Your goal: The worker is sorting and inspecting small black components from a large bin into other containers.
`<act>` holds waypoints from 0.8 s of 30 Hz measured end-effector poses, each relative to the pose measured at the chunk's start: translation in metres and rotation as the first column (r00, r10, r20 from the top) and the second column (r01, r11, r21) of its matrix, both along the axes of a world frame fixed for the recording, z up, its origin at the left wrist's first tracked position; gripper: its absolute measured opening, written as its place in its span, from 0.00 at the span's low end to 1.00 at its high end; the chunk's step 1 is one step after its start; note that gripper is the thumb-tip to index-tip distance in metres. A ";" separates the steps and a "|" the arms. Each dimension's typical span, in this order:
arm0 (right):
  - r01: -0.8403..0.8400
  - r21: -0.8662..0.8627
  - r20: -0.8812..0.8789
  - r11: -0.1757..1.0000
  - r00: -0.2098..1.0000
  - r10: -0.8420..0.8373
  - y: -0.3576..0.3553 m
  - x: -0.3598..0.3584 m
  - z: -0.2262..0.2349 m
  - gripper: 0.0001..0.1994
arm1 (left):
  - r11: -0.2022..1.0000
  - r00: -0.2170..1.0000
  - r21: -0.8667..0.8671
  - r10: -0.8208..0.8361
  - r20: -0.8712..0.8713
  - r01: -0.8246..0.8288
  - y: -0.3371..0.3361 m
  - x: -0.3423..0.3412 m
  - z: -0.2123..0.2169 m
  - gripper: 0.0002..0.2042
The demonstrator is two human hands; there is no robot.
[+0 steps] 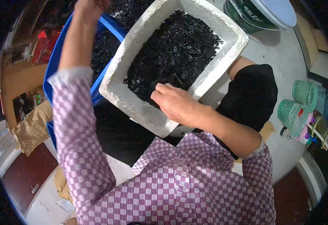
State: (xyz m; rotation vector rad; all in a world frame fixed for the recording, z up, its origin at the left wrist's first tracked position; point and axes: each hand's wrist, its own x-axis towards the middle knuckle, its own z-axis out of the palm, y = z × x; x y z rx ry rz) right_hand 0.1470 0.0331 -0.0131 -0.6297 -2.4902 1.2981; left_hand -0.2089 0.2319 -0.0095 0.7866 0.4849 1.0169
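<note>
We've got a pale grey flr [288, 60], a brown wooden cabinet [25, 75] w/ a cluttered opening on the L, & dk-red panels [29, 174] w/ white edging [314, 174] low both sides.

Foam box [143, 110]: white, near 12 o'clock, holding many small black pieces [175, 48].
Right hand [177, 105]: at the box's 6 o'clock, fingers curled down at the pieces.
Left hand [92, 5]: 11 o'clock, cut off by the upper edge, hold unclear.
Blue bin [113, 28]: 10 o'clock, similar pieces inside.
Bucket [244, 15]: green, between 1 and 2 o'clock.
Baskets [286, 111]: two, green, 3 o'clock.
</note>
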 end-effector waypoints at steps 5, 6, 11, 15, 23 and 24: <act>0.016 0.026 0.048 1.000 0.999 -0.017 0.008 0.006 0.002 0.08 | 0.665 0.436 0.117 0.602 -0.669 -0.738 0.020 0.063 0.047 0.18; 0.001 0.015 0.027 1.000 1.000 -0.002 0.008 0.002 0.009 0.08 | 0.715 0.411 0.208 0.587 -0.697 -0.668 0.020 0.030 0.037 0.20; 0.225 -0.067 0.081 0.972 0.972 -0.219 0.063 0.021 0.011 0.10 | 0.943 0.493 0.320 0.321 -0.808 -0.090 -0.052 0.148 0.019 0.08; 0.422 0.147 -0.020 0.894 0.905 -0.424 0.091 0.028 -0.007 0.12 | 0.855 0.216 0.388 0.330 -0.919 0.344 -0.108 0.195 -0.025 0.10; 0.302 0.365 0.223 0.880 0.890 -0.398 0.090 0.029 -0.027 0.17 | 0.875 -0.291 0.277 0.406 -0.866 0.398 -0.128 0.220 -0.041 0.15; 0.285 0.364 0.251 0.887 0.887 -0.388 0.090 0.031 -0.030 0.18 | 0.873 -0.294 0.280 0.412 -0.862 0.400 -0.128 0.219 -0.042 0.15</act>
